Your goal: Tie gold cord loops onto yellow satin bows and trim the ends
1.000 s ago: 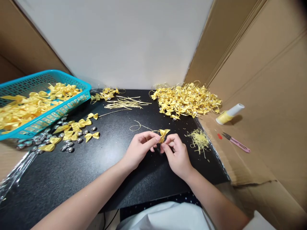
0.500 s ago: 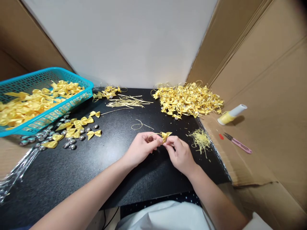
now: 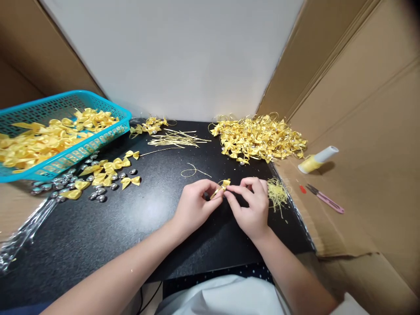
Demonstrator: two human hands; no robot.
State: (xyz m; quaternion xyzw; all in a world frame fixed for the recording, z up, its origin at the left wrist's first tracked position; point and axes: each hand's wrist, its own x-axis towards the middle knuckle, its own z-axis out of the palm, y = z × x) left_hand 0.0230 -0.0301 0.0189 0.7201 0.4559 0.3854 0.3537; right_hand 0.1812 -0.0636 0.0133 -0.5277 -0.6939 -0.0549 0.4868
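My left hand (image 3: 193,204) and my right hand (image 3: 252,206) meet over the middle of the black table (image 3: 141,227). Both pinch one small yellow ribbon bow (image 3: 224,184) with a thin gold cord looped at it. The fingers of each hand are pressed together on the bow, which is mostly hidden between the fingertips. A loose gold cord piece (image 3: 192,170) lies just beyond the hands.
A teal basket (image 3: 82,151) of yellow bows sits at the left, with loose bows (image 3: 108,170) and silver beads (image 3: 98,197) before it. A bow heap (image 3: 259,138) lies back right, cut cords (image 3: 175,139) behind, trimmings (image 3: 277,192) right. A thread spool (image 3: 316,159) and snips (image 3: 324,197) rest on cardboard.
The bow has turned and sunk lower between the fingertips, showing less of itself. My right hand has closed in over it, fingers curled further toward the left hand.
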